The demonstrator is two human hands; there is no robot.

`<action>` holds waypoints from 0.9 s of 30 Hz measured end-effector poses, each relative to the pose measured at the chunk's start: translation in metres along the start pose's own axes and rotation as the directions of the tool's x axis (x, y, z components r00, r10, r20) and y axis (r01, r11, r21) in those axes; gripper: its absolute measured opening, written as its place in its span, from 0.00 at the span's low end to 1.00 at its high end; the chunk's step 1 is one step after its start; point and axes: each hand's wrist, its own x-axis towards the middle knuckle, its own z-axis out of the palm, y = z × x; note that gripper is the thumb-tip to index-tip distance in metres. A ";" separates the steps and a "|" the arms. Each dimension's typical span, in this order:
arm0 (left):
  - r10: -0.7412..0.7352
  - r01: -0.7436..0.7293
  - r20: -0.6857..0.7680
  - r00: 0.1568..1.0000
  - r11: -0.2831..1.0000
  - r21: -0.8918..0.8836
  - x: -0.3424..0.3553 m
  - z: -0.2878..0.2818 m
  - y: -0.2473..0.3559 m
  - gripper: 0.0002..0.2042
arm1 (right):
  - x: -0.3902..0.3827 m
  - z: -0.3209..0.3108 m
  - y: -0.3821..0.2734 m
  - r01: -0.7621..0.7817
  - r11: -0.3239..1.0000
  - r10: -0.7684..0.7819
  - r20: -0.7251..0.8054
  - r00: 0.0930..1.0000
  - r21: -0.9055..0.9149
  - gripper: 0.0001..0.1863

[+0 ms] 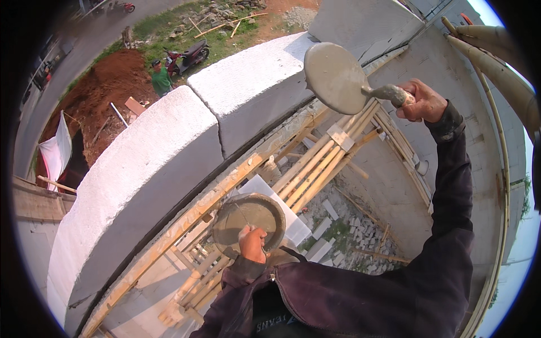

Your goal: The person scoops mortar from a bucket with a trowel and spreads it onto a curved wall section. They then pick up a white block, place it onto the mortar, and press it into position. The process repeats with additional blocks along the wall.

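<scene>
Held out at the upper right, my right hand (pixel 422 101) is closed round the handle of a trowel (pixel 336 79). Its broad, rounded blade is coated in wet grey mortar and sits over the far end of the block wall. Low in the middle, my left hand (pixel 252 243) is closed at the near side of a round bucket (pixel 277 211), gripping it at the rim or its handle; which one, I cannot tell. Grey mortar lies inside the bucket. Just beyond it runs a wall course of large pale blocks (pixel 152 135), with a narrow joint between two of them.
A wooden beam (pixel 225 186) runs along the wall's inner side. Bamboo poles (pixel 315 163) span the drop, with rubble (pixel 366 236) far below. Thick bamboo poles (pixel 496 62) stand at right. Outside, a person in green (pixel 161 80) is near a motorbike (pixel 189 58) and red soil (pixel 115 84).
</scene>
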 end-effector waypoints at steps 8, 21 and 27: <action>-0.005 0.002 -0.085 0.996 1.000 -0.031 0.003 -0.025 -0.009 0.10 | 0.095 0.016 0.006 0.021 0.701 -0.545 -0.517 0.660 -0.712 0.13; 0.033 -0.044 -0.121 0.992 0.995 -0.086 0.007 -0.045 -0.019 0.11 | 0.112 0.098 -0.040 0.236 0.539 -0.729 -0.307 0.612 -0.809 0.12; 0.069 -0.078 -0.118 0.991 0.994 -0.075 0.004 -0.056 -0.015 0.10 | 0.106 0.131 -0.065 0.342 0.526 -0.746 -0.230 0.624 -0.779 0.12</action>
